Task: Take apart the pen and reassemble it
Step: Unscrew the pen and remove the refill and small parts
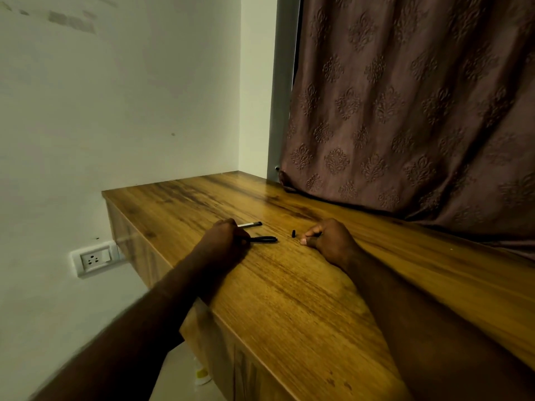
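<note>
While both forearms rested on the wooden desk [289, 285], the pen was already in pieces up near the hands. The left hand [225, 238] was curled into a loose fist, knuckles up, and its fingers were closed around one end of the black pen cap [265, 239], clip and all, which stuck out to the right and lay flat on the wood. Just behind that hand sat the pen refill [250, 224], pale with a dark tip, partly hidden by the knuckles, so I couldn't tell if it was being touched. The right hand [327, 241] was half curled, fingertips [303, 241] down on the desk, gripping nothing as far as I could see. A tiny black end plug [293, 233] lay just beside those fingertips, not touching. Brown patterned curtain [419, 111] hung behind.
</note>
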`<state>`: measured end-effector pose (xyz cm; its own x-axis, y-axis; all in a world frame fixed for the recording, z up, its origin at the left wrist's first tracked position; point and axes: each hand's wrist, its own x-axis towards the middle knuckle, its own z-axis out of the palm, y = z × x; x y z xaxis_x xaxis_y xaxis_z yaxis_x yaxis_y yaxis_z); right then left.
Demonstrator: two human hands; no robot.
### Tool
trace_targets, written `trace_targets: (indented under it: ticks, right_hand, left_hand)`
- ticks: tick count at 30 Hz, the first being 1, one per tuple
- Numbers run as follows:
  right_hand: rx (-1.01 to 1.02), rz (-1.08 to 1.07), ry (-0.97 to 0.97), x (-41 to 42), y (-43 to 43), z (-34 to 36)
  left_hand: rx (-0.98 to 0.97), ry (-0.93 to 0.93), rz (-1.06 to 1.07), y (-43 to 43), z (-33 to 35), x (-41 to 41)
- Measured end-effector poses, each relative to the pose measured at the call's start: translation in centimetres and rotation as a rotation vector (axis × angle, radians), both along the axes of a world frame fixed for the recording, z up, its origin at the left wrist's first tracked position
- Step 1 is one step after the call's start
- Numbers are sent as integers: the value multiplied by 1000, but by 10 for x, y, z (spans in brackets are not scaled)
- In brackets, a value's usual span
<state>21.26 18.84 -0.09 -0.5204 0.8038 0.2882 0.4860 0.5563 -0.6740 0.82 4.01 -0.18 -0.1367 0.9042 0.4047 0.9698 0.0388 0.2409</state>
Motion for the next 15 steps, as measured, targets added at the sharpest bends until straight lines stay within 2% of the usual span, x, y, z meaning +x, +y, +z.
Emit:
trace_targets:
  ticks: [8,12,15]
  right_hand:
    - [-97,40,57,5,3,0]
    - [-92,-57,206,5,2,0]
    - [21,-132,271,1,1,1]
  left_hand:
    - [22,-27,24,0,3,7]
    - [37,-102,69,-1,4,14]
    - [124,-377,129,0,4,5]
